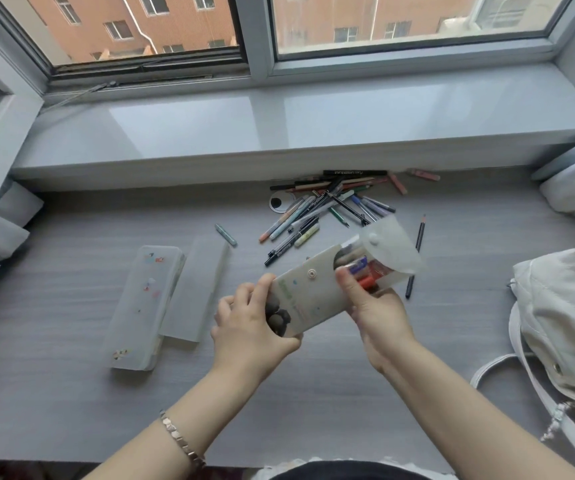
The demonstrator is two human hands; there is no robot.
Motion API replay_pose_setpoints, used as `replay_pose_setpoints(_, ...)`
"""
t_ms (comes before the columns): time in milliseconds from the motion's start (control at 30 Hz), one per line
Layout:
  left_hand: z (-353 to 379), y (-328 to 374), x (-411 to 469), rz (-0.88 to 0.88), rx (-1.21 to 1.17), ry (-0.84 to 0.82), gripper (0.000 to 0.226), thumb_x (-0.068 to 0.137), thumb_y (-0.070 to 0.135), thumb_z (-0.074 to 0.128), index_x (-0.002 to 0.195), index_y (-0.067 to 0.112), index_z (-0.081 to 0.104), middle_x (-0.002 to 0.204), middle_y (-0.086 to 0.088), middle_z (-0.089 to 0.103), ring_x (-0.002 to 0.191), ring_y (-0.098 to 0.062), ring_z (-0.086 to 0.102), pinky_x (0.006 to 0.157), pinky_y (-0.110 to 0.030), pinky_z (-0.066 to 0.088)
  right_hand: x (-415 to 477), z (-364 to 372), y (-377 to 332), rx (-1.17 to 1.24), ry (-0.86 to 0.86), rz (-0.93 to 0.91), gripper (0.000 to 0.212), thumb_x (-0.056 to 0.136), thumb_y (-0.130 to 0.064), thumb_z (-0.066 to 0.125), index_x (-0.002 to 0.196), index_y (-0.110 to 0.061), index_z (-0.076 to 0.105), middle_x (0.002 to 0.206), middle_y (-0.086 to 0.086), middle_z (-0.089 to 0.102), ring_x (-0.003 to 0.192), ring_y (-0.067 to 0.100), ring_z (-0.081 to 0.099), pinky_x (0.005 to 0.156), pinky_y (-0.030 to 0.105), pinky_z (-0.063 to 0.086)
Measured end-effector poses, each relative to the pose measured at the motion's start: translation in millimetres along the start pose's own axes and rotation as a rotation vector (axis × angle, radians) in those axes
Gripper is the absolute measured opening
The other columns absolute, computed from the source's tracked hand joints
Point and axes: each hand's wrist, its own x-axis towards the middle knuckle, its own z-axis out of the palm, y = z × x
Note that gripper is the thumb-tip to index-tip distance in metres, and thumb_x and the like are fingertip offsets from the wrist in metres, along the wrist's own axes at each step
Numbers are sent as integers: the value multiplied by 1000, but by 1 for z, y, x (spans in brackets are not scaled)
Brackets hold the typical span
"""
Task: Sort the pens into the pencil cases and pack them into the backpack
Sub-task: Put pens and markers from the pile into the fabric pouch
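On the grey desk (71, 393) under the window, I log items by size.

Backpack (563, 317): pale, slumped at the right edge, well apart from the pens. I judge it is parked within reach for the final packing step.

Clear hard case (147, 306): lies flat at left with its lid (197, 289) just beside it. It is laid open, presumably to take its own share of pens.

Soft pencil case (310, 296): held above the desk centre, tilted mouth-up toward the right. It is pale grey-white card-like plastic with green lettering and dark printed blobs. The translucent flap (393, 247) stands open and the snap stud (311, 274) is unfastened. Red, blue and white barrels show at the mouth.

Left hand (248, 327): fingers curled round the case's lower end, steadying it.

Right hand (372, 306): grips the mouth end, thumb over the pen tips, probably seating them.

Pen pile (327, 209): loose heap near the sill, unsorted. One dark pencil (421, 230) and one short marker (226, 234) lie apart from it.
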Motion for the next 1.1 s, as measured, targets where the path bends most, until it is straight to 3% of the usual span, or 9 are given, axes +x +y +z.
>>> replay_pose_setpoints(100,-2,-4,4,-29,18,16,85,59,47,73,131,44,28,119,14,41,113,-21,33,86,-35,40,-2,-8,3,-353,23,34,48,73,-25,75,112,-11,51,109,4,60,104,17,56,87,31,46)
replay_pose_setpoints(267,-8,-2,9,-62,-5,2,86,60,46,73,132,42,26,118,11,39,112,-21,32,85,-37,41,-16,-9,3,-578,66,-206,27,82,-11,60,104,-19,48,88,-1,53,72,5,52,57,6,40)
replay_pose_setpoints(400,-11,3,7,11,147,-20,81,59,45,71,128,45,28,119,13,38,110,-21,31,79,-34,35,-22,2,-3,-682,-47,-449,22,87,-5,53,102,-17,62,107,-3,56,92,7,59,81,11,45)
replay_pose_setpoints(467,-10,3,3,40,177,-32,81,60,45,71,128,45,27,119,14,36,110,-20,29,78,-32,34,-17,2,-8,-776,26,-561,30,89,-4,51,118,-9,58,125,1,48,115,11,47,97,8,30)
replay_pose_setpoints(533,-10,3,2,48,183,-33,81,60,45,70,128,45,26,120,15,36,111,-19,29,78,-32,33,-8,-5,-14,-822,136,-640,33,89,-4,52,122,-5,55,131,7,44,114,7,37,93,-5,17)
replay_pose_setpoints(667,-13,1,1,43,196,-47,79,62,44,70,126,46,25,122,15,34,113,-19,27,77,-32,30,9,-23,-24,-709,225,-560,27,87,-8,57,114,-8,58,110,4,57,94,11,56,93,27,48)
replay_pose_setpoints(767,-14,0,0,46,209,-51,79,63,43,70,127,46,25,123,15,34,113,-19,26,76,-32,28,15,-28,-23,-663,226,-480,17,83,-17,66,99,-11,64,95,2,67,82,9,62,76,21,50)
replay_pose_setpoints(1000,-14,5,-3,55,234,-54,79,63,42,69,127,46,24,123,14,34,114,-20,27,78,-33,31,24,-29,-16,-591,281,-394,23,76,-23,73,94,-10,67,79,-2,66,76,10,61,65,13,45)
replay_pose_setpoints(1100,-15,4,-4,60,247,-40,77,63,40,68,127,46,25,123,14,34,113,-20,26,77,-33,29,28,-33,-14,-590,271,-333,20,72,-26,76,83,-11,68,78,1,69,78,16,65,73,27,53)
